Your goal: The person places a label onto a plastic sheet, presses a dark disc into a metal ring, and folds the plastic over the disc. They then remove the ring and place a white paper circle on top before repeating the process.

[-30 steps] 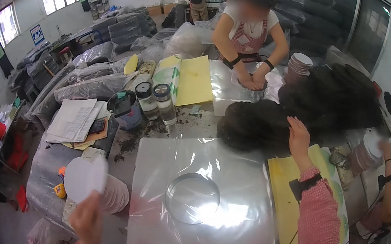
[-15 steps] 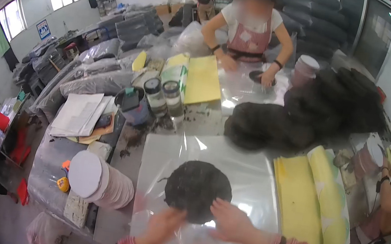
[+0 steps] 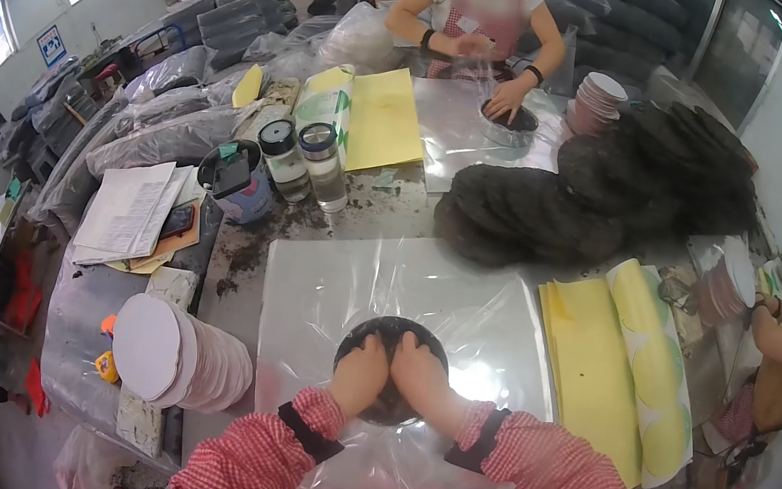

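Note:
A dark round disc of rough matted material lies on a clear plastic sheet, with a smooth round rim around it. On its left part rests my left hand, fingers curled in against the dark material. My right hand is right beside it, its fingers bent and pressed into the disc's right part. The fingertips are partly hidden, so how firmly they grip cannot be seen. Both wrists come in from the front over the plastic.
White round discs are stacked at left, near papers, two jars and a bucket. Yellow sheets lie at right. Behind are piled dark discs and a co-worker handling a similar disc.
My hands have come from the near edge of the disc onto it, and their fingers now press into it. A rim now shows around the disc. The view has shifted slightly.

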`<state>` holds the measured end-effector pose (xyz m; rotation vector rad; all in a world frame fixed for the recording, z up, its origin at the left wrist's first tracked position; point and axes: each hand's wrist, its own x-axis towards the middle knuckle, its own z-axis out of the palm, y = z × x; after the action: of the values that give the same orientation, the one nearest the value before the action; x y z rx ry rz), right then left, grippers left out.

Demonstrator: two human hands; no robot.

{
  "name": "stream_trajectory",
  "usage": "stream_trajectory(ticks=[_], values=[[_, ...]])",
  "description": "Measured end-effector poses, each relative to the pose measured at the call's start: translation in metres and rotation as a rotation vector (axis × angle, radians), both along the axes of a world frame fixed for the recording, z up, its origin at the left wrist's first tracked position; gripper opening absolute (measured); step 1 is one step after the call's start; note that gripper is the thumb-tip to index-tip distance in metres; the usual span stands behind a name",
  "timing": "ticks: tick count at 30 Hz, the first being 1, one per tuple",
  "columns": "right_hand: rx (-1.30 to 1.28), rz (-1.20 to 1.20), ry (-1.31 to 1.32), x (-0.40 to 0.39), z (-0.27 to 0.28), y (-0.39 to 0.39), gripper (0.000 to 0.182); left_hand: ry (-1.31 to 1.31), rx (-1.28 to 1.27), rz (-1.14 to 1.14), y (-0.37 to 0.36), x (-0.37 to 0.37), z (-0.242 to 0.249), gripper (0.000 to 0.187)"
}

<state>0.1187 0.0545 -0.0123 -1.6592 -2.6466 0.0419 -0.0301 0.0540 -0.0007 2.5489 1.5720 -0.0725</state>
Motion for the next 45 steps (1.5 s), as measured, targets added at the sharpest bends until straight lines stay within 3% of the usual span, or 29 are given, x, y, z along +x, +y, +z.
stream_trajectory(ticks=[5,6,7,10,11,13,14,16,17,18,19,20,21,22,23,25,26,27,30,31,32,33,35,37,38,39,42,44,45], values=[[-0.032,0.047,0.125,0.011,0.038,-0.024,0.035,-0.075,0.062,-0.045,-0.034,-0.010,0.038,0.061],[-0.083,0.163,0.191,0.022,0.062,-0.041,0.048,-0.273,0.110,-0.031,-0.052,-0.021,0.048,0.062],[0.056,0.184,0.520,0.033,0.060,-0.071,0.051,-0.479,0.148,-0.011,-0.081,-0.035,0.060,0.063],[0.028,0.280,0.605,0.067,0.098,-0.169,0.043,-0.673,0.071,-0.004,-0.153,-0.072,0.092,0.047],[0.017,0.278,0.604,0.083,0.081,-0.180,0.043,-0.475,0.115,-0.053,-0.167,-0.079,0.088,0.041],[0.088,0.266,0.000,0.113,0.046,-0.191,0.030,-0.285,0.150,-0.090,-0.177,-0.091,0.090,0.036],[0.088,0.271,-0.002,0.113,0.068,-0.183,0.030,-0.188,0.237,-0.079,-0.164,-0.097,0.100,0.032],[0.255,0.112,0.270,0.109,0.141,-0.158,0.018,-0.089,0.332,-0.077,-0.162,-0.093,0.111,0.028],[0.251,0.099,0.272,0.107,0.157,-0.174,0.018,-0.313,0.545,-0.052,-0.177,-0.080,0.121,0.022],[0.279,0.271,0.535,0.105,0.172,-0.189,0.016,-0.544,0.759,-0.024,-0.188,-0.069,0.125,0.017],[0.317,0.449,0.796,0.102,0.178,-0.195,0.015,-0.633,0.535,-0.379,-0.193,-0.063,0.121,0.024],[0.335,0.449,0.794,0.095,0.152,-0.206,0.015,-0.695,0.299,-0.725,-0.199,-0.058,0.112,0.032],[0.224,0.625,0.659,0.083,0.099,-0.221,0.019,-0.481,0.033,-0.828,-0.206,-0.053,0.077,0.046],[0.109,0.796,0.516,0.074,0.069,-0.215,0.024,-0.612,-0.274,-0.353,-0.201,-0.045,0.046,0.053],[0.062,0.644,0.496,0.086,0.041,-0.200,0.033,-0.711,-0.567,0.140,-0.195,-0.046,0.013,0.060],[-0.071,0.272,0.414,0.116,-0.010,-0.169,0.062,-0.255,-0.037,0.213,-0.162,-0.071,0.007,0.080],[-0.230,0.085,0.305,0.119,-0.025,-0.151,0.083,-0.353,0.235,0.193,-0.137,-0.064,0.012,0.075],[-0.241,0.083,0.306,0.112,-0.010,-0.143,0.083,-0.448,0.502,0.172,-0.116,-0.052,0.021,0.071],[-0.144,-0.225,0.687,0.072,0.027,-0.122,0.104,-0.548,0.353,-0.061,-0.086,-0.001,0.043,0.057],[-0.208,-0.280,0.754,0.066,0.022,-0.121,0.103,-0.625,0.283,0.004,-0.080,0.003,0.028,0.045],[0.093,-0.090,0.788,0.075,-0.033,-0.108,0.102,-0.566,0.100,0.141,-0.077,0.003,0.027,0.038],[-0.008,-0.199,0.763,0.088,-0.050,-0.086,0.099,-0.496,-0.086,0.278,-0.071,0.003,0.028,0.030],[-0.086,-0.550,1.828,0.071,-0.023,-0.044,0.096,-0.500,0.001,0.306,-0.069,0.011,0.021,0.029],[0.244,-0.461,1.364,0.035,0.039,-0.027,0.090,-0.511,0.082,0.334,-0.072,0.015,0.017,0.028],[0.083,-0.386,1.480,0.010,0.060,-0.034,0.084,-0.555,0.175,0.288,-0.069,0.014,0.018,0.030],[0.344,-0.078,1.069,0.005,0.068,-0.037,0.073,-0.595,0.263,0.245,-0.071,0.011,0.020,0.033],[0.362,0.104,0.878,-0.001,0.058,-0.042,0.050,-0.796,0.254,0.318,-0.065,-0.018,0.042,0.050],[-0.118,-0.114,0.731,0.000,0.054,-0.047,0.027,-0.961,0.270,0.372,-0.058,-0.019,0.048,0.056],[-0.133,-0.114,0.726,-0.001,0.048,-0.049,0.027,-1.035,0.177,0.360,-0.053,-0.016,0.048,0.056]])
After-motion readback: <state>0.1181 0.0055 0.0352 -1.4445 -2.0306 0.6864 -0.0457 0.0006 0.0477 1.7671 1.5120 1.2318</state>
